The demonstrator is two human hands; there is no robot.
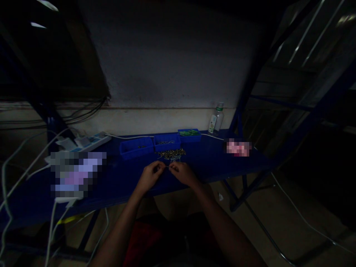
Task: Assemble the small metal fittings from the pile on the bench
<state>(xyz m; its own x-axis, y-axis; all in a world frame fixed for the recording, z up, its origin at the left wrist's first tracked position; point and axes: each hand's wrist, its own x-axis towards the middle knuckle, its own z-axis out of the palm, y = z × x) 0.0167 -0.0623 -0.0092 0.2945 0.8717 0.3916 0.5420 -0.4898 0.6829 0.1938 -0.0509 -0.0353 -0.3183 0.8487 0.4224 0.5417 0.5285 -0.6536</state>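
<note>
My left hand point(151, 175) is closed in a pinch above the front of the blue table point(211, 163). Facing it, my right hand point(182, 172) pinches too, its fingertips close to those of the left. A thin metal pin point(167, 166) spans the small gap between the fingertips; its ends are hidden in the fingers. Just beyond the hands lies a pile of small brass-coloured and silvery metal parts point(174, 152), too small and dark to name exactly. Several thin silvery pins point(175, 159) stick out at its near side.
Behind the pile stand a blue bin point(136, 152) with few parts, a second bin point(167, 147) with silvery pieces, and a third bin point(190, 140) with green items. A clear bottle point(216, 122) stands back right. Left are a power strip point(93, 141), cables and a blurred-out object point(79, 172).
</note>
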